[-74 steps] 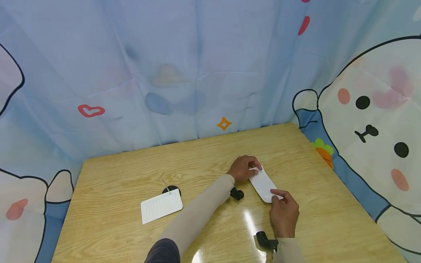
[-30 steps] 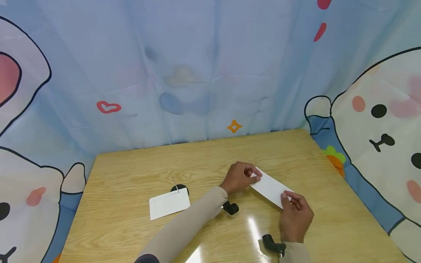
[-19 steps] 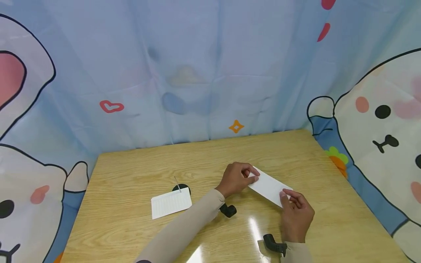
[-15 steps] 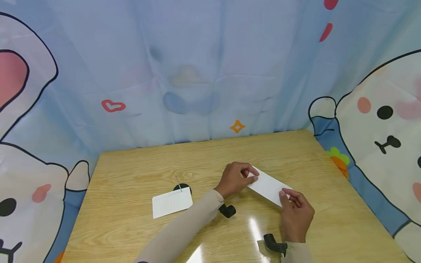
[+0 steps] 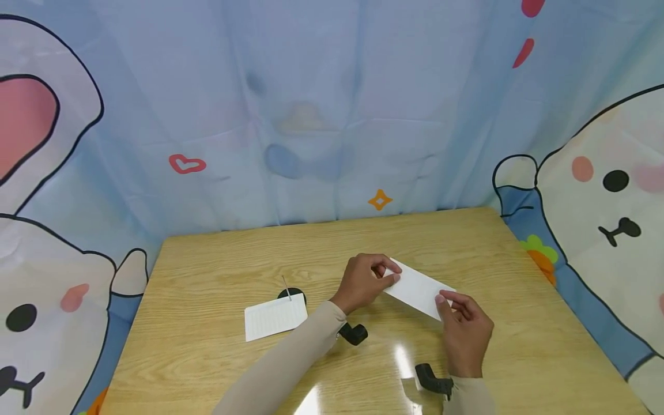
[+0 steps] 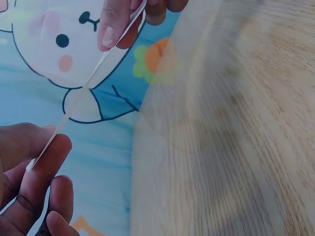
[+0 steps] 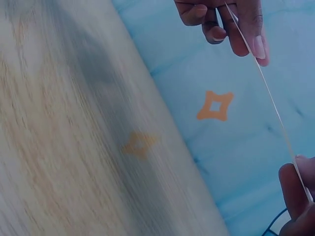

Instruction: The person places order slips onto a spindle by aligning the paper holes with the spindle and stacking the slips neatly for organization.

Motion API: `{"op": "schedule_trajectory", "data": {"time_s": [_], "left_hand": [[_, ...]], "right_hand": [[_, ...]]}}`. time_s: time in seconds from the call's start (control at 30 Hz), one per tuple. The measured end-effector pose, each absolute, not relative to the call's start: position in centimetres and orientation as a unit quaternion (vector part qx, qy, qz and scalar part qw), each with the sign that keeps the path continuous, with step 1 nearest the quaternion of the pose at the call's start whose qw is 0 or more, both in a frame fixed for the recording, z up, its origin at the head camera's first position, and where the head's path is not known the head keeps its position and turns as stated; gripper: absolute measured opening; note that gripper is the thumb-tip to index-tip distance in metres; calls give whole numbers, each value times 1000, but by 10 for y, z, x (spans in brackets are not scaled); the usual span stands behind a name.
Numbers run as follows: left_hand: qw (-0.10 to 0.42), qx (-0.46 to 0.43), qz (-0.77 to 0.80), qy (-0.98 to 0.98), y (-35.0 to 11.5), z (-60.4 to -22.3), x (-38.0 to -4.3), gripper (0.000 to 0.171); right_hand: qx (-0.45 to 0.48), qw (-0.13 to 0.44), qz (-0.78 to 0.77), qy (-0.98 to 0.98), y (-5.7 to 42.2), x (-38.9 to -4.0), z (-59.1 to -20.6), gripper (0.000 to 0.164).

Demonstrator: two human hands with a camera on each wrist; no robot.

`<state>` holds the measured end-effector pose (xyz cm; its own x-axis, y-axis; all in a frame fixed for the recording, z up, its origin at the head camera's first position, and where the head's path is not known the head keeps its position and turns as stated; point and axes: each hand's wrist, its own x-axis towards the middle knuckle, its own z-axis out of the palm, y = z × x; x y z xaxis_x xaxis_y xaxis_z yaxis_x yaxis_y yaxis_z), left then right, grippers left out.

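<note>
A blank white slip of paper (image 5: 417, 289) is stretched between two hands above the right side of the table. My left hand (image 5: 363, 281) pinches its far left end between thumb and fingers, and my right hand (image 5: 467, 331) pinches the near right end. Both wrist views show the paper edge-on as a thin, straight line. To the left on the table is a paper spike with a round black base (image 5: 298, 293) and a thin upright rod (image 5: 286, 285). A lined white sheet (image 5: 275, 320) lies at it, the rod meeting the sheet near its upper edge.
The wooden table (image 5: 207, 259) ends at a blue cartoon-printed curtain (image 5: 311, 115) behind and at both sides. My left forearm (image 5: 290, 363) crosses the table close to the lined sheet. Black wrist mounts (image 5: 433, 381) stick out below the hands.
The paper, earlier slanted steeply and nearer the table, is now turned more crosswise and lifted. Both hands keep their pinch on its ends. The head view has swung slightly left.
</note>
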<state>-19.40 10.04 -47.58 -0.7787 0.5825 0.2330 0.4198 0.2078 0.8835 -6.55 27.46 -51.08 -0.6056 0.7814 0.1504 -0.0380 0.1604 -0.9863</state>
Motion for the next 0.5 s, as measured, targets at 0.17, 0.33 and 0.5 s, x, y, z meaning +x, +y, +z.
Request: {"op": "schedule_trajectory", "data": {"time_s": [0.17,0.33,0.5], "left_hand": [[65,322,547,770,92,-476,-194,7],[69,312,558,766,83,-475,-193,7],[57,299,568,764,75,-473,-192,6]], "right_hand": [[-264,341,588,-685,270,-68,-507,16],[-251,333,602,-681,265,-70,-501,15],[-240,320,607,-687,260,-72,-496,15]]}}
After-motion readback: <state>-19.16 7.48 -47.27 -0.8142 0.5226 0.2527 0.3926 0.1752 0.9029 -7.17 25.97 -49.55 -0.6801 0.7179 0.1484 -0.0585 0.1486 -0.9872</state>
